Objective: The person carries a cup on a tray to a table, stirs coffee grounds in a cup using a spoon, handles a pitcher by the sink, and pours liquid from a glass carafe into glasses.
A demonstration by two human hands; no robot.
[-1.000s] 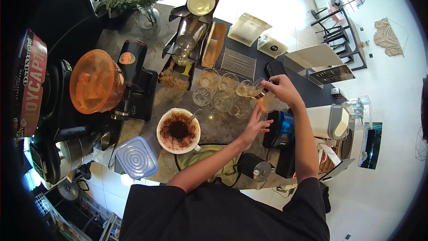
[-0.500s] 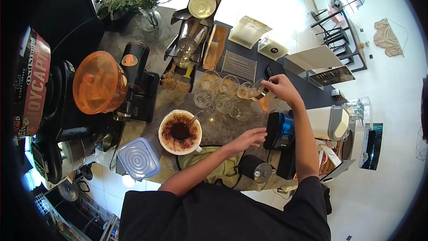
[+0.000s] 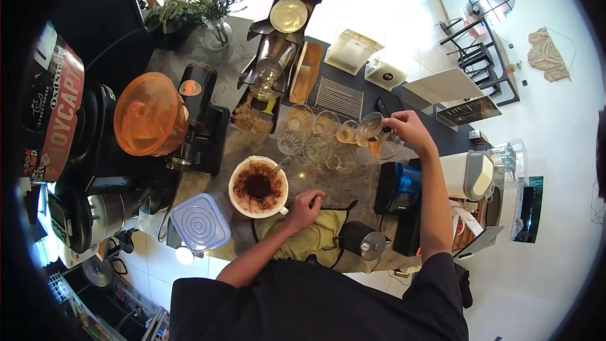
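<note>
My right hand is closed on the dark handle of a clear glass jug, held over the right end of a group of glasses. Below it stands another clear glass vessel with an amber tint. My left hand has its fingers curled, and I see nothing in them. It is above a green cloth, just right of a white handled dripper. Dark wet coffee grounds lie inside the dripper's filter, with a spoon leaning at its rim.
Several clear glasses stand in rows behind the dripper. A blue-lidded container is at left, near a grinder with an orange hopper. A black kettle and a blue-black device stand on the right.
My left hand has moved left toward the dripper, and its outstretched fingers have curled. My right hand has lifted the glass jug slightly and tilted it. The view has shifted a little.
</note>
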